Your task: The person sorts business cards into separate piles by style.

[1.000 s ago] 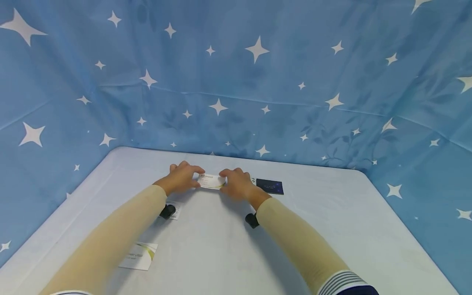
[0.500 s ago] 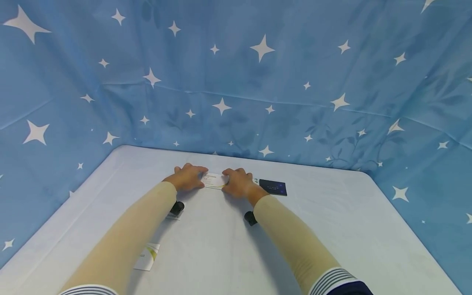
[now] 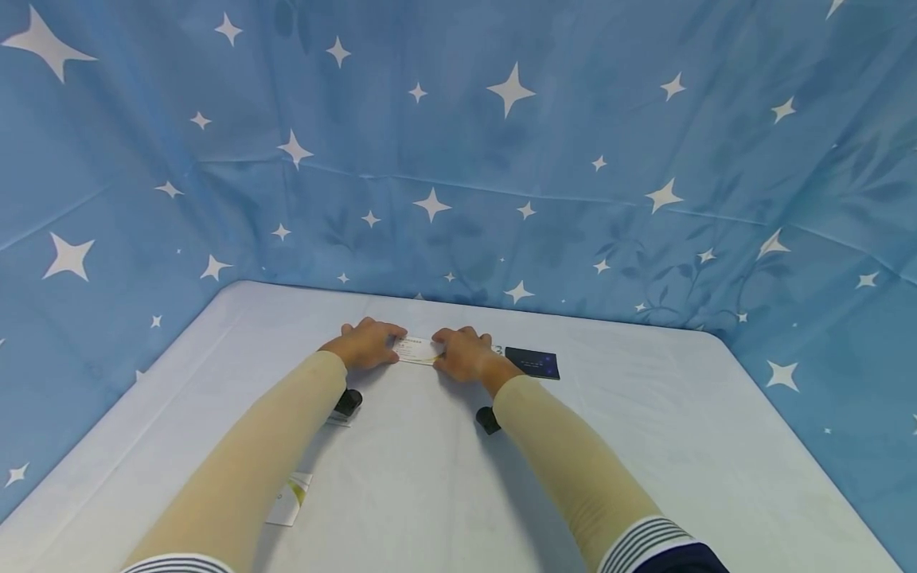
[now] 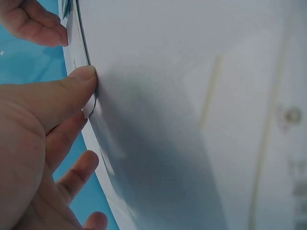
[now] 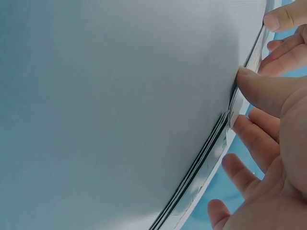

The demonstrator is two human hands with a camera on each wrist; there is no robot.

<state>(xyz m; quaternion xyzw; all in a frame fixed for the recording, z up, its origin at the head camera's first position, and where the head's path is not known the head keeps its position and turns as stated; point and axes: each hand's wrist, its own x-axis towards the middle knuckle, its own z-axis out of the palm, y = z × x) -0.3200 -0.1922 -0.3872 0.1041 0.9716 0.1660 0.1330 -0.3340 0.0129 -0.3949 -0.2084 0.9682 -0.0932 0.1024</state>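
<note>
Near the table's far edge, a white printed business card (image 3: 417, 350) lies between my two hands. My left hand (image 3: 364, 344) pinches its left end, thumb on the near edge and fingers on the far edge. My right hand (image 3: 466, 355) pinches the right end in the same way. In the left wrist view the thumb (image 4: 84, 75) presses the card's edge (image 4: 89, 106). The right wrist view has my right thumb (image 5: 249, 79) on the near edge, beside a neat stack of cards (image 5: 192, 177). Whether one card or several are pinched, I cannot tell.
Right of my right hand lies a dark blue card (image 3: 532, 363), with a white card (image 3: 497, 349) partly hidden beside it. My left forearm covers part of another white card (image 3: 288, 503). Under the left wrist camera (image 3: 349, 402) a further card (image 3: 340, 420) shows. Behind the table hangs a starry blue curtain (image 3: 458, 143).
The head view has shifted slightly. My left forearm and hand have moved a little to the right, hiding more of the near white card. Both hands keep pinching the business card.
</note>
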